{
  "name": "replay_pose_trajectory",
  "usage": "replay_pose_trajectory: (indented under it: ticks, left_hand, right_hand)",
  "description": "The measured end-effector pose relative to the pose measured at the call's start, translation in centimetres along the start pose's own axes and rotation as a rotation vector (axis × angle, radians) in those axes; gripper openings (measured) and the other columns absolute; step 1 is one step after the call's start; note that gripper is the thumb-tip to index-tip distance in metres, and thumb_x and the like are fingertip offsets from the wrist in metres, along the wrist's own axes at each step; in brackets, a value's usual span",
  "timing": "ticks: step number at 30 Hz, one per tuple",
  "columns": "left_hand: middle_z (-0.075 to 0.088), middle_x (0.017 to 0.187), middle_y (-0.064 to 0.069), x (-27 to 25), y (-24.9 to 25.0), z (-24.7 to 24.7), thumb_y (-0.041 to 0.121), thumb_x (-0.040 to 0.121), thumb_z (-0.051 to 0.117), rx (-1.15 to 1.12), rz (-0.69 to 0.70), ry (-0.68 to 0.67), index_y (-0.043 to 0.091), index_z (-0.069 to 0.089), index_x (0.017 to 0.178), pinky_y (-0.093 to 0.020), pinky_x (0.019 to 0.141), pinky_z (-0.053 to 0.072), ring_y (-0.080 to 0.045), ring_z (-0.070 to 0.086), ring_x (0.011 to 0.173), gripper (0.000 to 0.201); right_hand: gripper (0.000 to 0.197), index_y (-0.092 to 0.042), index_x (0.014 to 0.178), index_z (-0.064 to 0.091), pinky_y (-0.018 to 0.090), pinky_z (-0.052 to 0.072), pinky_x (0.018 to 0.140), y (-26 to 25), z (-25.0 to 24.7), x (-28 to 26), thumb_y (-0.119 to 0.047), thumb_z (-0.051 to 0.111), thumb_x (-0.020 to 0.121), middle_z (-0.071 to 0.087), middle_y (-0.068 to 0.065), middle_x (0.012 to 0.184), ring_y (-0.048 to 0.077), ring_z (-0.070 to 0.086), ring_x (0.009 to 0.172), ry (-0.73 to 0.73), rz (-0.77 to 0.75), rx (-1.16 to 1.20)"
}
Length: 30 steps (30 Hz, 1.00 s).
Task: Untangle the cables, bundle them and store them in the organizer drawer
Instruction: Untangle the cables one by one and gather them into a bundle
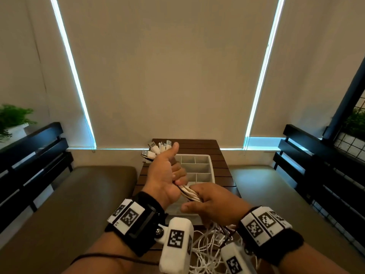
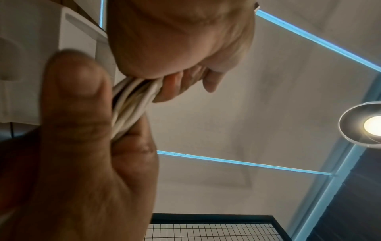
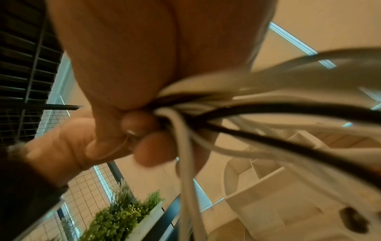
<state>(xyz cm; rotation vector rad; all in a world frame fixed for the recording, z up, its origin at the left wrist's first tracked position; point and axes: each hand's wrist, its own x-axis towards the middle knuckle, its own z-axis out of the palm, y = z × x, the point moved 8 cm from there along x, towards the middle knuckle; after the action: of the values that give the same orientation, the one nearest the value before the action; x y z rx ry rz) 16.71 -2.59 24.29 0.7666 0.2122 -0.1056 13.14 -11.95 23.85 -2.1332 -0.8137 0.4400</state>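
My left hand [image 1: 167,175] grips a bunch of white and dark cables [image 1: 188,192] held upright over the table. Several white USB plugs [image 1: 156,150] fan out above its thumb. Just below and to the right, my right hand [image 1: 209,202] closes round the same bunch of cables [image 3: 206,97]; its fingers [image 3: 140,124] curl on the strands. The cables [image 2: 132,104] run between both hands in the left wrist view. Loose ends hang down into a tangle [image 1: 209,246] near my wrists. The white organizer drawer [image 1: 211,165], divided into compartments, lies on the table behind my hands.
The small dark slatted wooden table [image 1: 227,175] carries the drawer. Padded benches with black slatted backs [image 1: 35,155] flank it on both sides. Green plants [image 1: 11,119] stand at far left and behind a wire grid [image 1: 353,143] at right. Closed blinds fill the wall ahead.
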Motion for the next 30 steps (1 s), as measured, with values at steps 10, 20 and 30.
replay_pose_trajectory:
  ticks: [10, 20, 30]
  left_hand:
    - [0.023, 0.035, 0.006, -0.4, 0.5, -0.7, 0.037, 0.085, 0.064, 0.156, -0.139, -0.135, 0.019, 0.037, 0.039, -0.017, 0.035, 0.013, -0.006, 0.023, 0.027, 0.056]
    - [0.04, 0.051, 0.003, -1.3, -1.1, -0.1, 0.03, 0.069, 0.077, 0.449, -0.088, -0.15, 0.019, 0.058, 0.079, -0.017, 0.036, 0.029, -0.008, 0.04, 0.043, 0.024]
    - [0.071, 0.082, -0.011, -2.3, -2.3, 1.6, 0.026, 0.063, 0.08, 0.514, -0.139, -0.255, 0.01, 0.072, 0.095, -0.06, 0.099, 0.044, -0.03, 0.065, 0.083, 0.037]
  right_hand:
    - [0.015, -0.029, 0.089, 0.061, 0.022, 0.048, 0.068, 1.4, -2.3, -1.2, -0.044, 0.065, 0.086, 0.061, -0.006, 0.078, 0.007, 0.057, 0.072, -0.021, 0.089, -0.505]
    - [0.009, -0.017, 0.093, 0.062, 0.025, 0.046, 0.069, -1.8, -4.5, 0.0, -0.025, 0.058, 0.091, 0.063, -0.001, 0.081, 0.012, 0.052, 0.071, 0.095, -0.021, -0.861]
    - [0.023, -0.012, 0.11, 0.065, 0.018, 0.039, 0.072, -4.5, -5.1, 0.6, -0.023, 0.053, 0.094, 0.068, 0.005, 0.1, 0.009, 0.047, 0.074, 0.074, -0.046, -0.927]
